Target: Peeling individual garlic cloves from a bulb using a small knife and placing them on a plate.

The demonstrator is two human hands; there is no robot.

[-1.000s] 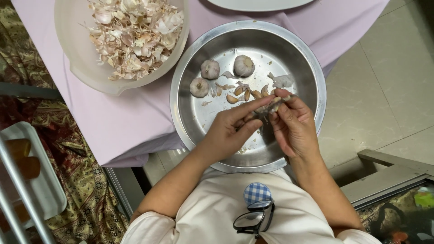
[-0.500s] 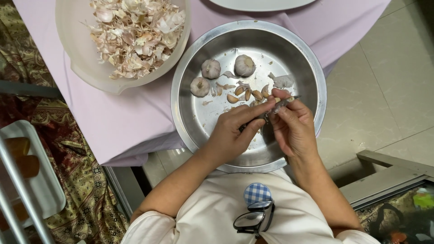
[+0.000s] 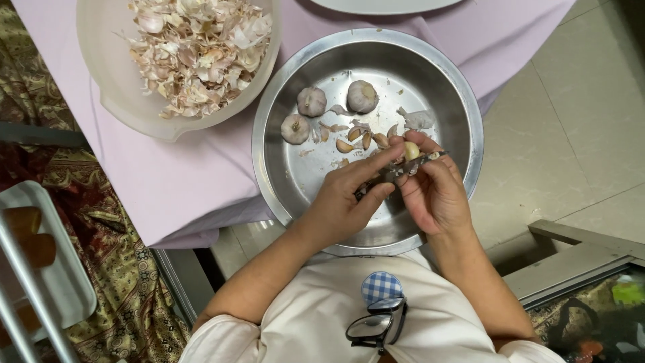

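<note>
Pink cloth covers the table (image 3: 201,181), and a steel basin (image 3: 282,168) stands on it. Above the basin, the right hand (image 3: 437,195) pinches a garlic clove (image 3: 411,150) — fingers closed on it. The left hand (image 3: 342,202) grips a small knife (image 3: 396,171), its blade touching the clove. Three garlic bulbs (image 3: 363,95) and loose cloves lie in the basin — a pale bowl of skins (image 3: 101,81) stands beside.

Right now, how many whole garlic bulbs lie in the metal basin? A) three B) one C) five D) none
A: three whole garlic bulbs sit at the far side of the metal basin, beyond the loose cloves.
</note>
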